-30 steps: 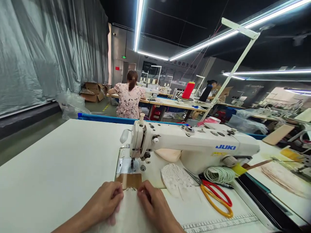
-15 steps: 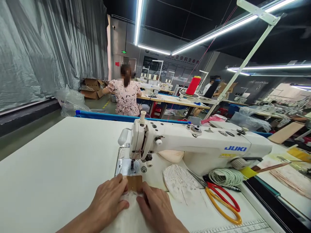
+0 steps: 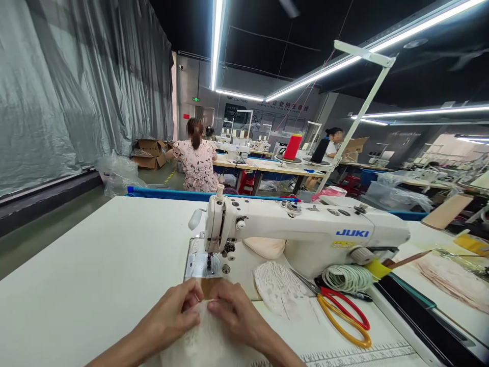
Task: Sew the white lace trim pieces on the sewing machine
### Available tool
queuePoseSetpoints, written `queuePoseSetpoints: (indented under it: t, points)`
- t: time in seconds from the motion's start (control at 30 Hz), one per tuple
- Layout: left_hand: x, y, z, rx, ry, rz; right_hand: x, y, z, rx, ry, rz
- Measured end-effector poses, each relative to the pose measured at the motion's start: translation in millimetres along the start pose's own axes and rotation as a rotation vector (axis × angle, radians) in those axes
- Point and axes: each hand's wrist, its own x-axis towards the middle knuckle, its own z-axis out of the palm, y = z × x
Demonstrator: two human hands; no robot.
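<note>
Just in front of the white sewing machine (image 3: pixel 305 224), a sheer white fabric (image 3: pixel 202 339) lies toward me. My left hand (image 3: pixel 178 311) pinches its upper edge from the left side. Opposite it, my right hand (image 3: pixel 233 311) grips the same edge, thumb and fingers pressed together. Between and beyond the fingertips shows a brown patch (image 3: pixel 209 288), partly covered by the hands. The presser foot (image 3: pixel 209 262) stands over the metal needle plate (image 3: pixel 194 265), a short way beyond the hands and apart from the fabric.
To the right are a white lace piece (image 3: pixel 280 288), scissors (image 3: pixel 346 318) with red and yellow handles, and a coil of pale cord (image 3: pixel 347 278). A measuring tape (image 3: pixel 355 357) runs along the front. A co-worker (image 3: pixel 196 158) sits ahead, beyond a blue bar (image 3: pixel 171 193).
Both hands have come closer together, and their fingers now pinch the fabric edge rather than lying flatter beside the brown patch. The camera view has shifted slightly.
</note>
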Motion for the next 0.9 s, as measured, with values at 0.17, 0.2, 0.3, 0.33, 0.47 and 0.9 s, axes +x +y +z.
queuePoseSetpoints:
  t: [0.17,0.2,0.3,0.33,0.47,0.9]
  points:
    - [-13.6,11.5,-5.0,-0.285,-0.036,-0.021,-5.1,-13.4,-8.7,0.120,-0.088,0.031]
    - [-15.9,13.6,-4.6,-0.285,-0.051,-0.011,-6.6,-16.3,-10.9,0.135,-0.098,0.034]
    - [-22.0,17.9,-1.3,-0.319,-0.069,0.017,-13.5,-27.2,-19.5,0.172,-0.123,0.044]
    - [-23.8,18.8,0.0,-0.348,-0.057,0.021,-16.2,-31.2,-23.1,0.191,-0.129,0.059]
    - [-25.7,22.3,0.6,-0.502,-0.049,0.005,-20.5,-41.3,-36.1,0.257,-0.138,0.101]
    - [54.6,-10.8,3.0,0.061,0.142,-0.038,9.3,19.2,-9.7,-0.375,0.223,-0.121]
